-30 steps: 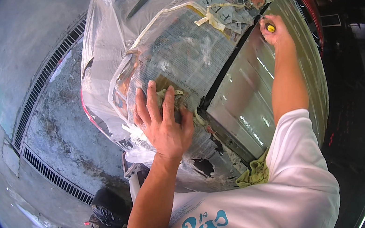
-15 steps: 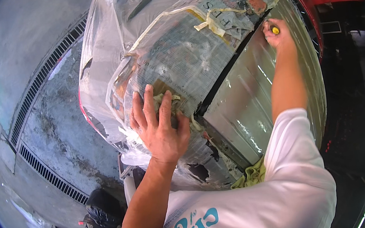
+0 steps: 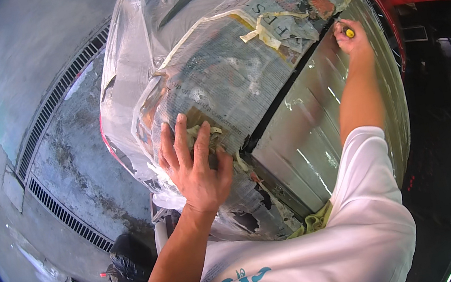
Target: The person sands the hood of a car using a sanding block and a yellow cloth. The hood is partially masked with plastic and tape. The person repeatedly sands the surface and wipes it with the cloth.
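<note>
My right hand [image 3: 351, 36] is closed around a tool with a yellow handle end [image 3: 349, 33]; its working end is hidden behind my fingers. That hand is at the far end of a dark gap [image 3: 288, 91] between a bare, glossy metal car panel [image 3: 304, 123] and a part masked with newspaper [image 3: 217, 84]. My left hand [image 3: 198, 174] is spread over the near corner of the masked part, fingers apart. Crumpled masking tape [image 3: 210, 133] shows beneath its fingers. A loose strip of tape [image 3: 263, 33] hangs over the paper farther off.
Clear plastic sheeting [image 3: 125, 56] drapes the car to the left. A green cloth [image 3: 316, 219] lies between the panel's near edge and my shirt. Floor grates [image 3: 50, 97] run along the concrete at left. A red car [image 3: 386, 6] stands beyond, at right.
The view has shifted slightly, moving the car a little to the right in it. My right hand has moved slightly farther along the gap. My left hand stays over the same corner.
</note>
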### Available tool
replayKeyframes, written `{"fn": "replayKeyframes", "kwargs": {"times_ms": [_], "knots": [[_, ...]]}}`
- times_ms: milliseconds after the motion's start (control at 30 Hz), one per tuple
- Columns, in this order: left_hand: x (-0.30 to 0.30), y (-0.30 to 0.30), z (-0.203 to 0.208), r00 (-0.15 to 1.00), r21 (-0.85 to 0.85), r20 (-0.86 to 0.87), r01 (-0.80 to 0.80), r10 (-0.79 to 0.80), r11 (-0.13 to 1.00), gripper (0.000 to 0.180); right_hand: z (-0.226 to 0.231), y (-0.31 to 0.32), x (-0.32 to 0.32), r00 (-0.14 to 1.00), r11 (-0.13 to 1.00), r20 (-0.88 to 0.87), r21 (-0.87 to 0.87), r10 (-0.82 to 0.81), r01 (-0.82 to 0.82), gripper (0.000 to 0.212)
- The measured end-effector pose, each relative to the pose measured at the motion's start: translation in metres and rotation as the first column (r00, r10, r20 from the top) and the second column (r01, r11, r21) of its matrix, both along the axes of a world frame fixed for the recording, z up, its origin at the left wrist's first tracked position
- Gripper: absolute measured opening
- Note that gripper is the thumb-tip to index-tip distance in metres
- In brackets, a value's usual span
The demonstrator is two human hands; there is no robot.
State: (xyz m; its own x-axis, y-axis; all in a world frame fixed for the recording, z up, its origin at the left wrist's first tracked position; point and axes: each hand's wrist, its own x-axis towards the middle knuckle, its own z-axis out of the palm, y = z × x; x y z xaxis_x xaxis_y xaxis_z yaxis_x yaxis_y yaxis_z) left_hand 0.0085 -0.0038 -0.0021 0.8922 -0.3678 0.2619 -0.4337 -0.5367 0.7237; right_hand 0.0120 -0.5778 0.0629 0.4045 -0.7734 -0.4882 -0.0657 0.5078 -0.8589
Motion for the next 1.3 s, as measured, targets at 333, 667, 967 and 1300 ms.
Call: {"fn": "replayKeyframes", "kwargs": {"times_ms": [333, 667, 967, 1300], "knots": [[-0.002, -0.004, 0.0, 1.0, 0.0, -0.01, -0.003, 0.003, 1.0, 0.057, -0.008, 0.039, -0.012, 0.999, 0.999, 0.004, 0.006, 0.046, -0.046, 0.02], [-0.003, 0.002, 0.001, 1.0, 0.014, -0.009, 0.022, -0.022, 1.0, 0.056, -0.002, -0.03, -0.015, 0.992, 0.989, 0.085, 0.121, -0.092, 0.081, 0.02], [0.0, -0.012, 0.003, 1.0, 0.019, 0.017, 0.012, -0.013, 1.0, 0.057, -0.003, 0.023, -0.031, 0.991, 0.996, 0.102, -0.016, -0.09, 0.092, 0.025], [-0.005, -0.005, 0.004, 1.0, 0.024, -0.008, 0.015, -0.015, 1.0, 0.056, -0.008, 0.016, -0.055, 0.998, 0.997, 0.061, 0.075, 0.016, -0.021, 0.03]]}}
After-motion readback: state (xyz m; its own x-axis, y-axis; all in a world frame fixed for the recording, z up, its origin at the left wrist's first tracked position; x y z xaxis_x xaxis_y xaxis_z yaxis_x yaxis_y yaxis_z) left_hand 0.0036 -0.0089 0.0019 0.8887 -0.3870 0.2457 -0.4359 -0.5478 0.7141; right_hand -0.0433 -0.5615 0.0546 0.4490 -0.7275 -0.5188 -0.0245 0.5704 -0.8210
